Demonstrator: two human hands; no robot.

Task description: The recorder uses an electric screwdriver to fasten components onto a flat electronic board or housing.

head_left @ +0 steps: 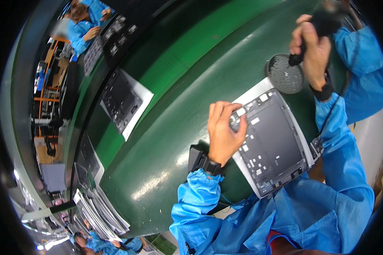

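Observation:
A dark, flat laptop housing (274, 140) with small white pads along its edges lies on a white sheet (247, 172) close to my body. My left hand (225, 131) is at its upper left edge, with thumb and forefinger curled around that edge beside a white square pad. My right hand (312, 51) is raised at the upper right, wrapped around a black electric screwdriver (323, 23). Its lower end is over a round grey ribbed dish (285, 78). The tool's top is blurred, and I cannot tell whether its tip touches the dish.
A second dark housing (122, 100) lies on a white sheet across the green table (170, 140). Stacked sheets or panels (101, 212) stand at the lower left. Co-workers in blue sit at the upper left (83, 27) and right (364, 63). A dark cable runs near my right arm.

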